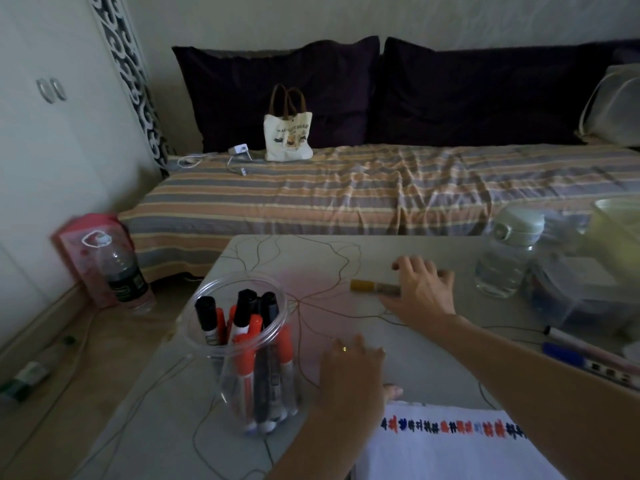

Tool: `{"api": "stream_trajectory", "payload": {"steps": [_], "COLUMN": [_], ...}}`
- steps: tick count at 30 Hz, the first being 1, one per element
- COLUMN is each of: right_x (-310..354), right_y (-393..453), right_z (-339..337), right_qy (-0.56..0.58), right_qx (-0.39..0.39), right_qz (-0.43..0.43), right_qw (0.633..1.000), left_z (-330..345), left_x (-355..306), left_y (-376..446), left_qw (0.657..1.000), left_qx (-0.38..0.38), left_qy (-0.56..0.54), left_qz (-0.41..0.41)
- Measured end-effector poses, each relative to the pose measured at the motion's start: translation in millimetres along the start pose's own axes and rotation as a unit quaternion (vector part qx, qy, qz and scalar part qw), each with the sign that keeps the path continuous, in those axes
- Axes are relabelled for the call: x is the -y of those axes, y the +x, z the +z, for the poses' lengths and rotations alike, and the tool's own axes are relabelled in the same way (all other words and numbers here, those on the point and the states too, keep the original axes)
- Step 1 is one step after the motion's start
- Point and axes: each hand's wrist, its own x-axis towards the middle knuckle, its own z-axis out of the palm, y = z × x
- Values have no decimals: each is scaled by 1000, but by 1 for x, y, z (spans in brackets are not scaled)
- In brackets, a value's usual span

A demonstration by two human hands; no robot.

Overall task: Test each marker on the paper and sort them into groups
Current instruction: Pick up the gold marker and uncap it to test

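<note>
Yellow-capped marker (374, 286) lies crosswise on worktop (433, 348), cap pointing left; right hand (420, 289) curls over its barrel; left hand (349, 368) flat, fingers relaxed, empty, nearer the paper (450, 452).

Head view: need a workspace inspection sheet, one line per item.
Surface: grey table with thin line pattern.
Job's things: clear jar holding red- and black-capped markers; yellow-capped marker lying flat; paper at near edge with a row of red, blue and black test marks; blue marker and a thin pen lying at right.
Clutter: water bottle, clear plastic containers at right.
Grippers: right hand grips the yellow-capped marker; left hand rests flat on the table above the paper.
Cables: charger cable on the bed.
Surroundings: striped bed, tote bag, dark pillows, floor bottle.
</note>
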Motion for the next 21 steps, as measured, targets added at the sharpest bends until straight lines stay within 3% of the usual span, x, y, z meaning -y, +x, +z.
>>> {"api": "stream_trajectory", "payload": {"steps": [4, 7, 10, 12, 15, 17, 19, 21], "right_x": [11, 14, 12, 6, -5, -8, -8, -7], "right_y": [-12, -35, -70, -96, -136, -160, -183, -204], "right_z": [2, -2, -28, -54, -91, -115, -140, -158], "right_qy": [-5, 35, 165, 193, 227, 276, 367, 464], "right_qx": [70, 44, 30, 42, 132, 218, 267, 282], "right_qz": [-48, -76, -59, -55, -5, 35, 75, 108], "right_qw": [996, 996, 984, 979, 965, 935, 888, 833], "left_z": [2, 9, 6, 0, -7, -11, -20, -30], "left_x": [0, 4, 8, 4, -12, -26, -39, -49], "left_y": [-1, -7, -15, -28, -56, -72, -87, -101], "left_qw": [1000, 999, 991, 972, 945, 935, 894, 804], "left_qx": [-16, -24, -35, -57, -114, -141, -151, -161], "left_qy": [-3, -23, -133, -228, -306, -318, -415, -570], "left_qz": [-2, 4, 0, 3, 33, 68, 78, 46]}}
